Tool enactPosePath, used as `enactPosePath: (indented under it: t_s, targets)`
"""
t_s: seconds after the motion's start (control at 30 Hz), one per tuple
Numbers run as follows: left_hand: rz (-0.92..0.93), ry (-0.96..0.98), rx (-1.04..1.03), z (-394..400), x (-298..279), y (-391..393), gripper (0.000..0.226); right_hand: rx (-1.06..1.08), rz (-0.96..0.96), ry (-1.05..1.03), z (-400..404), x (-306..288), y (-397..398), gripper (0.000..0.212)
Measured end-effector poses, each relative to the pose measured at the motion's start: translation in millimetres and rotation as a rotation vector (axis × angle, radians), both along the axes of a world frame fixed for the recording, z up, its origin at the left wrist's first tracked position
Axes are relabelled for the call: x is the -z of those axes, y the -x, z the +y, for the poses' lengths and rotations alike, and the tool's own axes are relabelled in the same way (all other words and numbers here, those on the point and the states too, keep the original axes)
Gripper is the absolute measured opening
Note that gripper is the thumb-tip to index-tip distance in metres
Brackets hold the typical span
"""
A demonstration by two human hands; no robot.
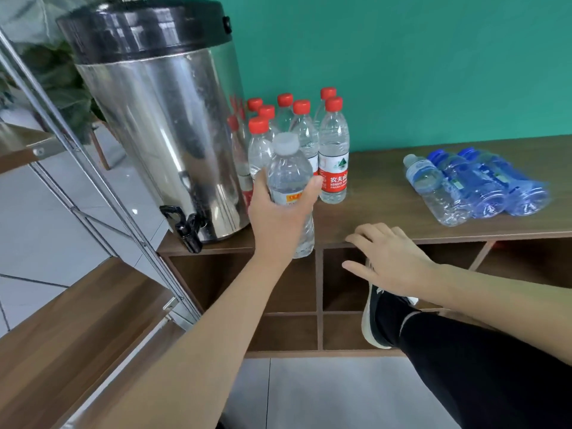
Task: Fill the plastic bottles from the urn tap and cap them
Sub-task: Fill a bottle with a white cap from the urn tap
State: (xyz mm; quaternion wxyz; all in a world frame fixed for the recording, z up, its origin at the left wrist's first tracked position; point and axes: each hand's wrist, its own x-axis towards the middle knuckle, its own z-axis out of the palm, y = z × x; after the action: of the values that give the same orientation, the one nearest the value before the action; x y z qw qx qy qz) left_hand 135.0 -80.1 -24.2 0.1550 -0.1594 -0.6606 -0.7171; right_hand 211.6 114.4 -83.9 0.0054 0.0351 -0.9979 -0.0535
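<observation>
one white-capped bottle (289, 178) in left hand (278, 215)

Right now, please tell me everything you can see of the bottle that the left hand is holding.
The bottle is clear, ribbed plastic with a pale, whitish cap on top and a small yellow label low on its body. It looks full of clear liquid. It stands nearly upright, gripped around its middle by the left hand, thumb on one side, fingers on the other. It is at the front edge of the wooden shelf, before the red-capped bottles, right of the steel urn.
</observation>
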Motion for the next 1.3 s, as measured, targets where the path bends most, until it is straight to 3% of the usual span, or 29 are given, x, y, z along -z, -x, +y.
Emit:
enactPosePath:
  t_s: [0.4,0.57,0.7,0.87,0.97,1.1,1.3]
  targets:
    - [-0.043,0.034,0.060,70,4,31,0.051,0.007,0.025,0.050,19,5,2,0.081]
    - [-0.042,0.069,0.101,70,13,35,0.050,0.011,0.037,0.105,23,9,1,0.081]
    - [-0.027,0.176,0.160,51,35,28,0.063,0.014,0.038,0.132,26,2,3,0.082]
    - [0.144,0.501,-0.132,1,98,14,0.049,0.038,0.019,0.209,27,-11,10,0.068]
    - [0.261,0.751,-0.341,-19,126,29,0.043,0.135,0.052,0.408,16,-16,21,0.074]
    - [0.283,0.750,-0.409,-28,139,37,0.034,0.230,0.106,0.675,-14,-9,41,0.085]
    - [0.258,0.773,-0.415,-27,138,36,0.035,0.289,0.261,0.799,-34,-5,66,0.070]
